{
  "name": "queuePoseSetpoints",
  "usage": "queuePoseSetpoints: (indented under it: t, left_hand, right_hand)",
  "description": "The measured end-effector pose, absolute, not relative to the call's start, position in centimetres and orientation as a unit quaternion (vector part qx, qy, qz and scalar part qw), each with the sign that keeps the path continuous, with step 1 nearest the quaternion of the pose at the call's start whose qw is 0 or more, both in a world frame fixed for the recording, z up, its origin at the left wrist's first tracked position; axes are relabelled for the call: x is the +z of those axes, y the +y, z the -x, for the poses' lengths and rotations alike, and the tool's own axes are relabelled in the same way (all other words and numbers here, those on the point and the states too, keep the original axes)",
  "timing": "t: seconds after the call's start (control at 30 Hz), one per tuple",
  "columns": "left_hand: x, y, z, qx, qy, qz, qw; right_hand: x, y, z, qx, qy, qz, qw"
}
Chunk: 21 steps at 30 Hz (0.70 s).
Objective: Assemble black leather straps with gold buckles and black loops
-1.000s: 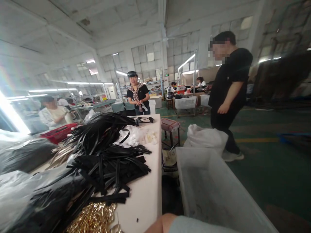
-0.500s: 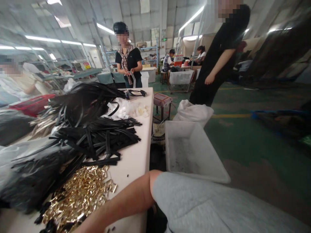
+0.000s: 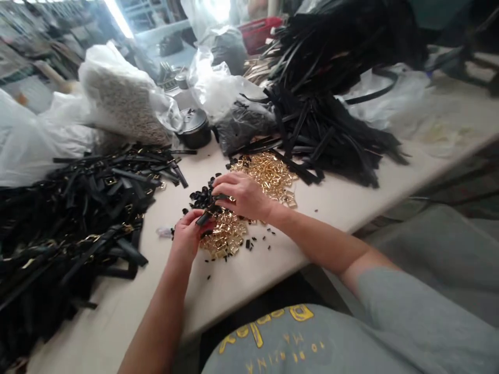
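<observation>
Over the middle of the table, my left hand point(image 3: 189, 234) is closed on one end of a short black strap point(image 3: 204, 217). The fingers of my right hand point(image 3: 244, 195) are closed at the strap's other end, partly hiding it. A bit of gold metal shows on the strap between the hands. Gold buckles point(image 3: 224, 236) lie in a heap just beneath the hands, and a second gold heap point(image 3: 268, 174) spreads behind my right hand. Small black loops point(image 3: 200, 197) are piled beyond my left hand.
Black straps with gold buckles point(image 3: 89, 208) cover the table's left side. A round black tin point(image 3: 195, 129) and filled plastic bags point(image 3: 117, 93) stand at the back. Loose black strips point(image 3: 327, 130) lie at the back right. The table edge point(image 3: 253, 293) runs close to my body.
The view has swung left and down from the aisle and co-workers to the table. Both my hands now show, holding a black strap; earlier only one forearm was visible.
</observation>
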State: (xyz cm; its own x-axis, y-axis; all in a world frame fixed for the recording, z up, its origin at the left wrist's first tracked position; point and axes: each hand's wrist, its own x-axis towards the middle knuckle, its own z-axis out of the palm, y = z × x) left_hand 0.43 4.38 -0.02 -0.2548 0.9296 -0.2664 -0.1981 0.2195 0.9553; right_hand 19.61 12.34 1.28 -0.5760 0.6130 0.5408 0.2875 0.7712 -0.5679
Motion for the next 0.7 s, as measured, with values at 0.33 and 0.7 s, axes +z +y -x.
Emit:
queuePoseSetpoints:
  t: [0.33,0.7]
  left_hand:
    - [-1.0,3.8,-1.7,0.601,0.559,-0.326,0.47]
    - [-3.0,3.0,-0.1,0.498,0.656,-0.416,0.386]
  right_hand:
    - [-0.6,10.9,-17.3,0.468,-0.761,0.287,0.345]
    - [-2.7,10.2,-15.4,0.759,-0.447,0.264,0.393]
